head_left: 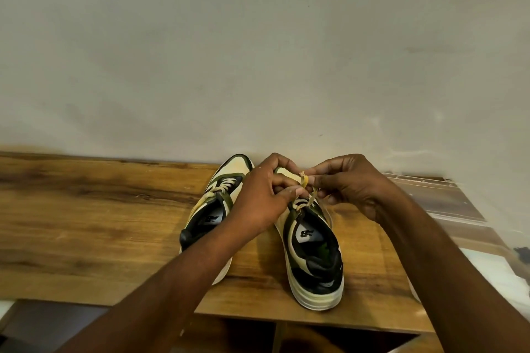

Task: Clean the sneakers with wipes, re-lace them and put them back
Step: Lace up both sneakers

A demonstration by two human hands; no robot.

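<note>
My left hand point(259, 200) and right hand point(348, 189) both pinch the lace point(304, 180) above the right sneaker point(312, 249), seemingly late in re-lacing; the left sneaker point(213, 209) beside it looks laced, putting back remains.

Just the furniture and wall here

Under my hands I've got a wood-grain shelf top point(86, 209), a plain pale wall point(258, 51) behind them, open cubbies point(246, 335) below, and something clear and plasticky point(447, 200) off right.
</note>
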